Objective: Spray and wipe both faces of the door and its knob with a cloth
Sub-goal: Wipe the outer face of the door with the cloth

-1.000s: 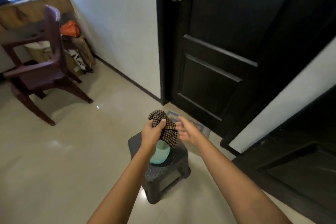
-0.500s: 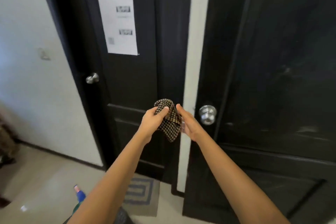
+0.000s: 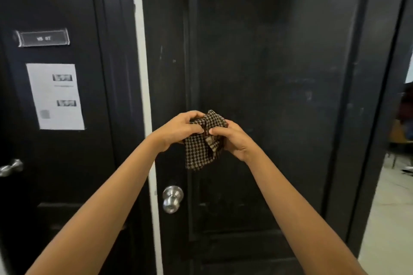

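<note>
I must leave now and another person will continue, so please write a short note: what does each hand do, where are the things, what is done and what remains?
Left hand and right hand: both grip the bunched brown-and-black checked cloth, held in front of the black panelled door, above its round silver metal knob.
Spray bottle: not in view.
Done: the cloth is in hand.
Left: pale smudges show on this face, so wiping looks not yet done. Spray, wipe both faces, wipe the knob.
</note>
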